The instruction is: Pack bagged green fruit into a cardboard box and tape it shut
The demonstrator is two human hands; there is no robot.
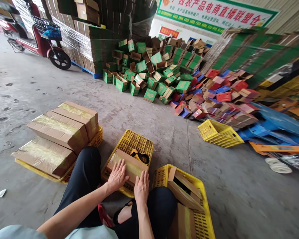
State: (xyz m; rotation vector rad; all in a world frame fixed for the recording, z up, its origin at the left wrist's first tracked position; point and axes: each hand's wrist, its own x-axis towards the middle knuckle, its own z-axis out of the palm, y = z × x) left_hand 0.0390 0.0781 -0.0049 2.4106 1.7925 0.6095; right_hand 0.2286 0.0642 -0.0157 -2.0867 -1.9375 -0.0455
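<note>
A taped cardboard box (pixel 132 167) lies on an upturned-looking yellow plastic crate (pixel 139 141) between my knees. My left hand (pixel 117 176) rests flat on the left part of its top, fingers stretched out. On the right part lies my right hand (pixel 141 186), also flat with the fingers extended. Neither hand grips anything. Just behind the box, a tape dispenser (pixel 140 156) in yellow and black sits on the crate. To my right, an open cardboard box (pixel 184 189) leans in a yellow basket (pixel 206 205), with another taped box (pixel 183 220) nearer to me.
Several taped boxes (pixel 57 129) are stacked on a yellow crate (pixel 97 137) at my left. Green cartons (pixel 149 94) and red and blue cartons (pixel 224 96) lie heaped ahead. A tipped yellow crate (pixel 219 134), a pallet jack (pixel 279 149) and a red scooter (pixel 37 39) stand farther off.
</note>
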